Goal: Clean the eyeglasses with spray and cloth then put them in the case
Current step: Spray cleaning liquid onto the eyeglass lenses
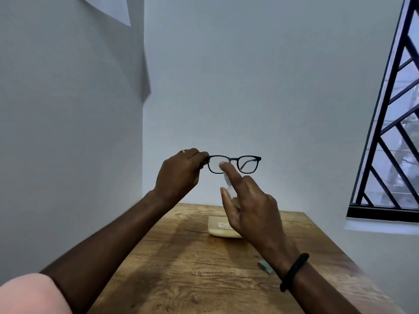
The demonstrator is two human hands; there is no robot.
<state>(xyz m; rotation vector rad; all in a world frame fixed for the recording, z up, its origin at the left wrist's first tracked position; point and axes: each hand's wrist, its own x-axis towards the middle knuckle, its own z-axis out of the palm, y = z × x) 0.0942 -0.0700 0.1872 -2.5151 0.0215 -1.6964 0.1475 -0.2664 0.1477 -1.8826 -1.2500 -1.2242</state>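
Black-framed eyeglasses [247, 163] hang in the air above the far end of the wooden table [181, 268], lenses facing away from me. My left hand [179, 173] pinches their left hinge corner. My right hand [251, 207] grips a small clear spray bottle [228, 182], mostly hidden behind the fingers. Its index finger sits on top of the nozzle, just below and in front of the left lens. A cream glasses case [221, 227] lies closed on the table beneath the hands. A corner of a grey-green cloth [265, 266] peeks out beside my right wrist.
White walls rise close behind and to the left of the table. A barred window [390, 141] stands to the right. The table's right edge runs diagonally toward the lower right.
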